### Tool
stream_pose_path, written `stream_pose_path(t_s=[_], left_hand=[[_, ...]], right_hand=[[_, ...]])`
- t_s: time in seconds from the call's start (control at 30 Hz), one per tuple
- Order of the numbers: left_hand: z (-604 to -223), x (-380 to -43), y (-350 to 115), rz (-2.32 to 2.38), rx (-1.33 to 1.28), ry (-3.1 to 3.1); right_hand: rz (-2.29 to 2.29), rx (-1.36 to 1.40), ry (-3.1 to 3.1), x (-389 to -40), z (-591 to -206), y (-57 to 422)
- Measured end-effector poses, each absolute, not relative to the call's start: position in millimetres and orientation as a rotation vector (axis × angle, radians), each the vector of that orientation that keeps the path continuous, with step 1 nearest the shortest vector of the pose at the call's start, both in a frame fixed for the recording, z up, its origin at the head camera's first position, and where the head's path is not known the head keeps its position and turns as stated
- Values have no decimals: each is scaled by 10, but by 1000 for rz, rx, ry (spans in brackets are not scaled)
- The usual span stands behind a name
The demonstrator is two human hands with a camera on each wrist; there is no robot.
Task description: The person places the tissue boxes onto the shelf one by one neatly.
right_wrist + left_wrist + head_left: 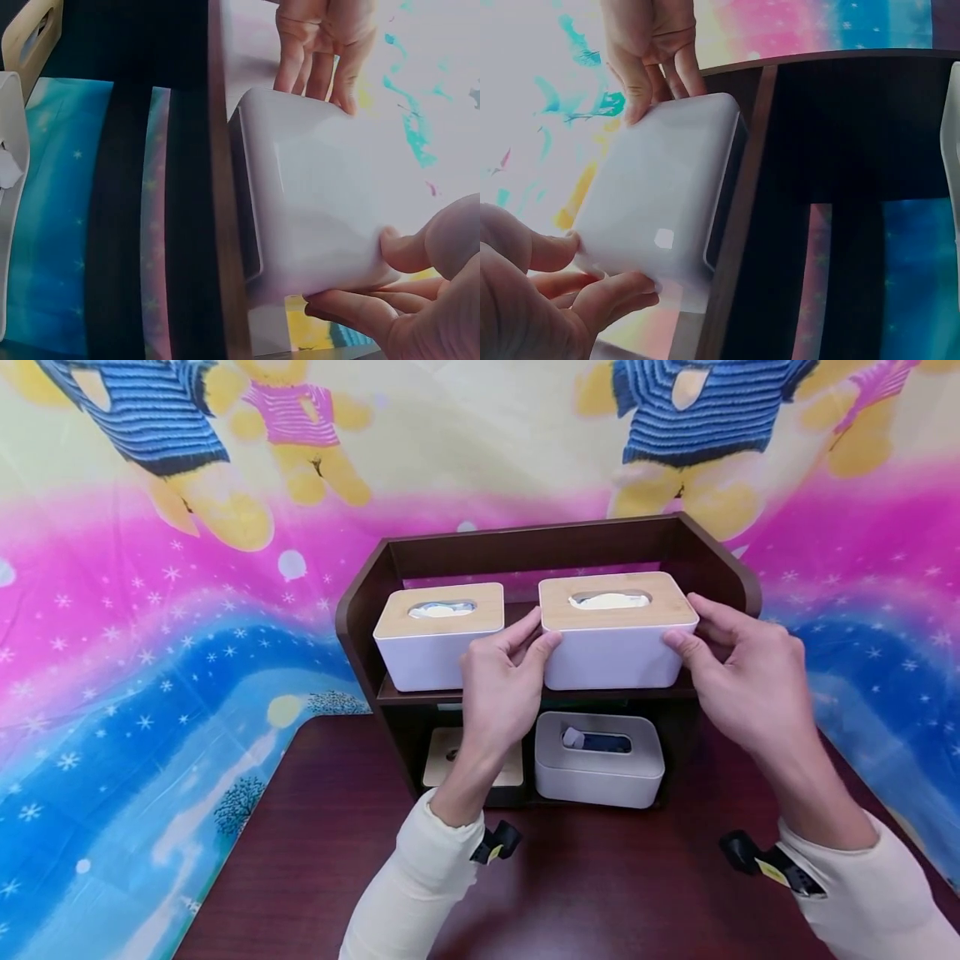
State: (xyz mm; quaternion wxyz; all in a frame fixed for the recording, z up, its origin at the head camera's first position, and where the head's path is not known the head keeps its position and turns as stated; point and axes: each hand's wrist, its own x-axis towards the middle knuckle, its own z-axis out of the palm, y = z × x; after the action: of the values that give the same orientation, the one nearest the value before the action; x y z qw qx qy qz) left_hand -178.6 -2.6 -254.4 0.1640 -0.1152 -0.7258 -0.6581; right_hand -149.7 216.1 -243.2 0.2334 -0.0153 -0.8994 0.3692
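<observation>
A white tissue box with a bamboo lid is at the upper shelf's right side, both hands on it. My left hand grips its left end, thumb at the front corner. With thumb in front and fingers round the side, my right hand holds the right end. In the left wrist view the box's white wall lies between the two hands, close by the shelf edge. The right wrist view shows the same box with its dark underside partly exposed. White tissue shows in the lid's oval slot.
A second bamboo-lidded box stands left on the upper shelf. Below, a grey tissue box sits right and a wooden-topped box, partly behind my left wrist, sits left. The dark brown shelf unit stands on a reddish table before a patterned backdrop.
</observation>
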Motion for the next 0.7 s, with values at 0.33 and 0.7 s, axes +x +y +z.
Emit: stream_pose_path(t_s=[0.33,0.7], left_hand=[[-2602,-1876,71,-1840,-306,-2063],[-2624,-1879,92,-1803,-316,-2090]], right_hand=[[1031,-75,-2463,-1621,-2502,2157],[1030,-98,-2472,-1634,-2529,2162]])
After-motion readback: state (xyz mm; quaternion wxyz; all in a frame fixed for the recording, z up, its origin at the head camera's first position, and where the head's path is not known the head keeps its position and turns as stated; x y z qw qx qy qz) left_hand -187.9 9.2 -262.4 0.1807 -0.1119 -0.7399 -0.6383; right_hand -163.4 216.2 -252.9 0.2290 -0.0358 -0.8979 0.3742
